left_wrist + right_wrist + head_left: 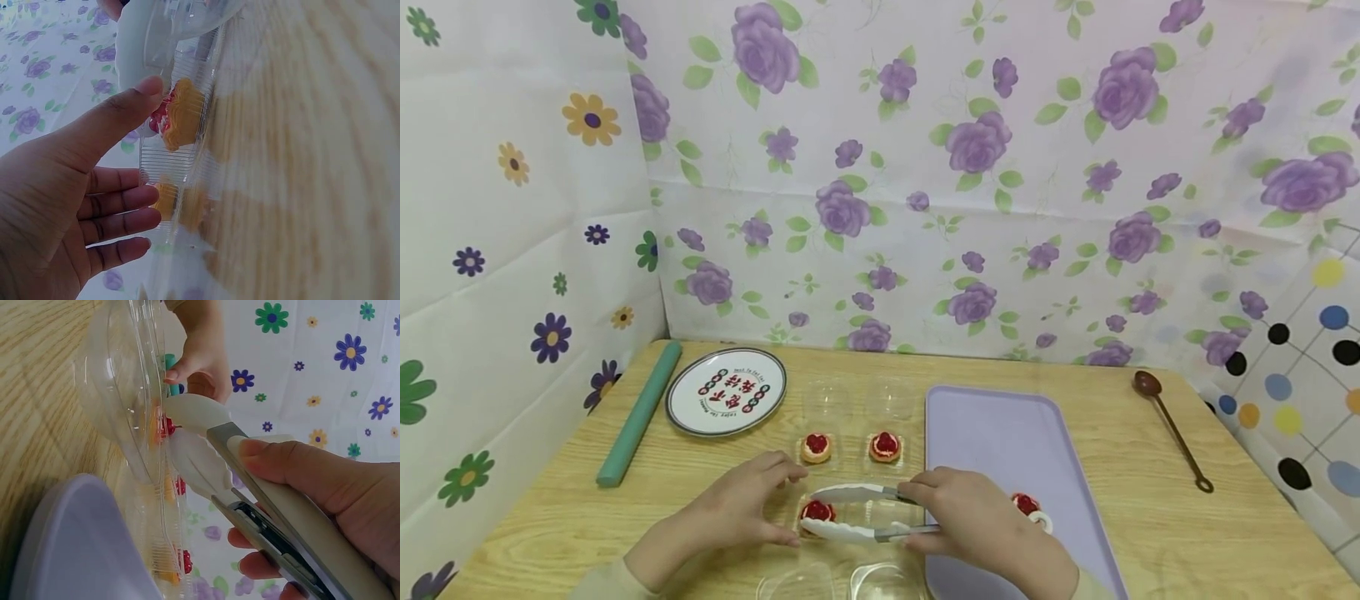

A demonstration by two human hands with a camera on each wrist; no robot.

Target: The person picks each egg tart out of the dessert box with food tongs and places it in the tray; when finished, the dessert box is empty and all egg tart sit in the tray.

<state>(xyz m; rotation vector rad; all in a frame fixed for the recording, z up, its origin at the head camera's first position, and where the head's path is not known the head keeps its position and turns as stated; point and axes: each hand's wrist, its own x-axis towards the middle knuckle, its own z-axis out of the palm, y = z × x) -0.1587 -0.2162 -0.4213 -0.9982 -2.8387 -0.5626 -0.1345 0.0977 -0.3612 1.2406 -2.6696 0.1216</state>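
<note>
My right hand [973, 525] grips a pair of tongs [842, 531] with white tips and metal arms. The tips are spread around a small tart [817, 512] with red topping, which sits in a clear plastic box [898, 514]. In the right wrist view the tongs [199, 464] reach over the box's edge; whether they touch the tart cannot be told. Beside the box's left end is my left hand [741, 500], thumb and fingers apart. Its thumb comes close to the tart [184, 115] in the left wrist view, and it grips nothing.
Two tarts [816, 447] [885, 447] sit in clear boxes farther back. A lilac tray [1000, 433] on the right bears another tart [1025, 503] and a white ring-shaped piece [1041, 522]. Around them lie a plate [726, 392], a green roll [640, 417], a brown ladle [1172, 429] and clear lids [887, 581].
</note>
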